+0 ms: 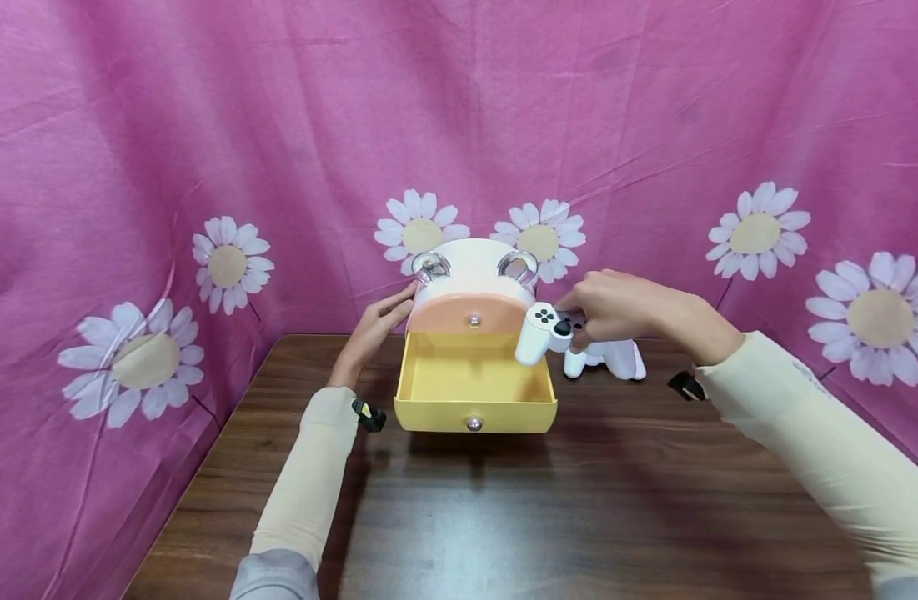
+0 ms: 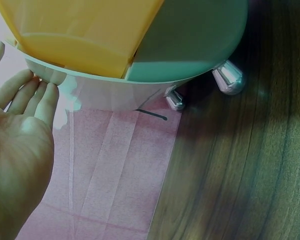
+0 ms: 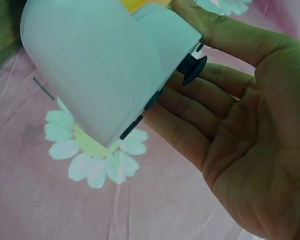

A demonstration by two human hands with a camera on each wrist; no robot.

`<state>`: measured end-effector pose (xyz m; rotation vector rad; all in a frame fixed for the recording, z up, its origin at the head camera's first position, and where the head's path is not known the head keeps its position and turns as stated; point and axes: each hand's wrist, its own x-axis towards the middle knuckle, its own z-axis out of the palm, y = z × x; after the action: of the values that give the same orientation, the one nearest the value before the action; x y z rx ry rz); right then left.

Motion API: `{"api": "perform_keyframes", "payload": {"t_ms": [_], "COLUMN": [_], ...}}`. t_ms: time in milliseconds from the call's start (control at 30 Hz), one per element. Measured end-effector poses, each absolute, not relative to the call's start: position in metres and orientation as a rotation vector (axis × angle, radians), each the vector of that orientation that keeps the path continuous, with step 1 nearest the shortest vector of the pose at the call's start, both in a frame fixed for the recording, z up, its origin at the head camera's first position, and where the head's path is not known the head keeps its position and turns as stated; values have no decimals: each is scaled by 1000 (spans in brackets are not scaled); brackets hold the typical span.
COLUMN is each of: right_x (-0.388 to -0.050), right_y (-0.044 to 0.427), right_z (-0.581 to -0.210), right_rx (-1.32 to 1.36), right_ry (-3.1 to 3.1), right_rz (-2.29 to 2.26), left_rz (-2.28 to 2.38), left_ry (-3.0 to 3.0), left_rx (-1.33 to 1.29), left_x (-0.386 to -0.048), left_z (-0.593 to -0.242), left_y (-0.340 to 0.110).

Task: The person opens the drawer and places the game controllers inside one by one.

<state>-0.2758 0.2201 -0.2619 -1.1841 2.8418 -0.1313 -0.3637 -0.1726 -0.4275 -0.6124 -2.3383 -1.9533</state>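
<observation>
A small rounded white cabinet (image 1: 474,265) has its peach upper drawer (image 1: 439,313) closed and its yellow lower drawer (image 1: 428,415) pulled out, with nothing visible inside. My left hand (image 1: 372,335) has its fingertips against the cabinet's left side; in the left wrist view the hand (image 2: 25,137) shows extended fingers at the cabinet's side wall (image 2: 105,92). Just right of the open drawer, my right hand (image 1: 619,307) grips a white game controller (image 1: 534,340) in the air. The right wrist view shows the controller (image 3: 90,65) between the thumb and fingers of the hand (image 3: 255,135).
Another white object (image 1: 639,367), partly hidden by the controller and hand, lies on the brown wooden table (image 1: 466,517) right of the cabinet. A pink curtain (image 1: 316,125) with white daisies hangs behind and at both sides. Silver feet (image 2: 230,79) support the cabinet.
</observation>
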Motion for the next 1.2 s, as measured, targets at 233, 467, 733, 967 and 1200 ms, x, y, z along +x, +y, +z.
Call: {"api": "perform_keyframes", "payload": {"t_ms": [233,467,733,967,1200], "right_x": [-280,-281,-285,-289,-290], "right_y": [200,180,160,144,126], "right_z": [-260,-260,-260,-259,-258], "right_rx": [-1272,-1313,-1345,-1343,-1386], "right_ry": [2820,2819,2777,2747,2696], "right_rz": [-100,-26,72,130,133], "left_rz": [-1946,-1962,-1938,-1938,-1943], "left_ry": [-2346,-2337,-2347,-2355,-2351], "left_rx": [-614,-616,-628,-623,-612], "left_x": [-365,-365,-366,-366,-367], "left_z": [-428,-428,-428,-428,-429], "left_y": [-173,-174,-174,-175,-174]}}
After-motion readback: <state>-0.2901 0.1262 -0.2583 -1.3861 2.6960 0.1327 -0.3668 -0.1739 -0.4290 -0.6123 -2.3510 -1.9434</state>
